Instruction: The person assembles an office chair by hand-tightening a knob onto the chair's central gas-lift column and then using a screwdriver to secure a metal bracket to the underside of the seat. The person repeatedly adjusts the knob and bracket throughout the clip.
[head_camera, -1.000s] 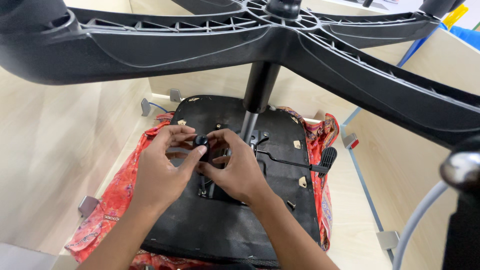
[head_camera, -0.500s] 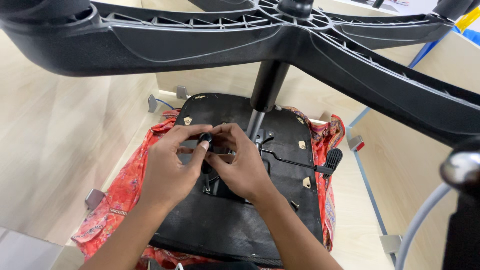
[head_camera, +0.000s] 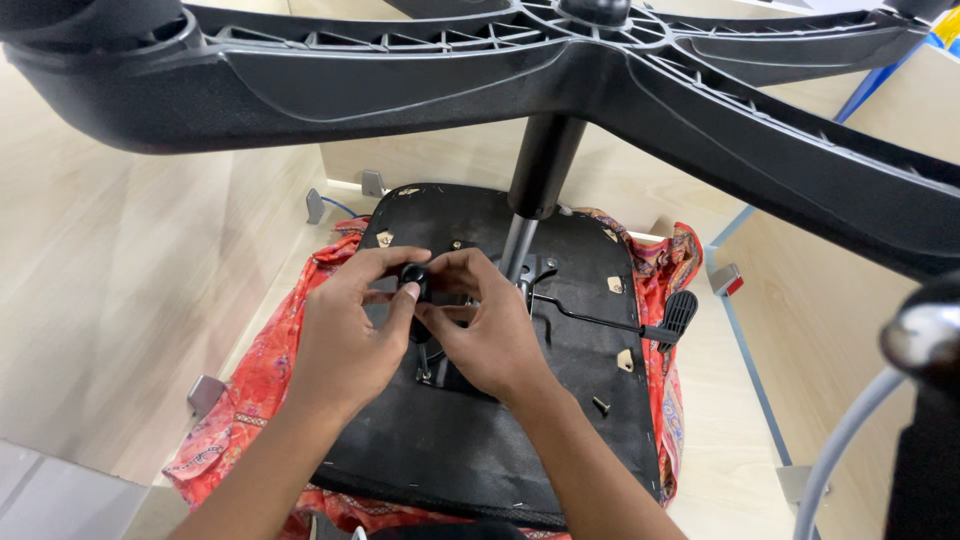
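An office chair lies upside down, its black seat underside (head_camera: 480, 440) facing up on a red patterned cloth (head_camera: 250, 395). The black gas column (head_camera: 540, 165) rises from the seat to the star base (head_camera: 420, 80) that spans the top of the view. My left hand (head_camera: 350, 335) and my right hand (head_camera: 485, 325) meet over the metal mechanism plate beside the column. Both pinch a small round black knob (head_camera: 414, 275) between their fingertips. A black lever with a ribbed paddle (head_camera: 678, 315) sticks out to the right of the mechanism.
Light wooden panels (head_camera: 120, 300) wall the space on the left and right, with small metal brackets (head_camera: 205, 392) on them. A loose black screw (head_camera: 600, 405) lies on the seat underside. A grey cable (head_camera: 840, 440) and a chrome part (head_camera: 925, 335) are at the right edge.
Both hands stay joined on the knob at the mechanism; the fingers have shifted slightly around it. My view has drifted a little, so the chair sits slightly lower and to the right.
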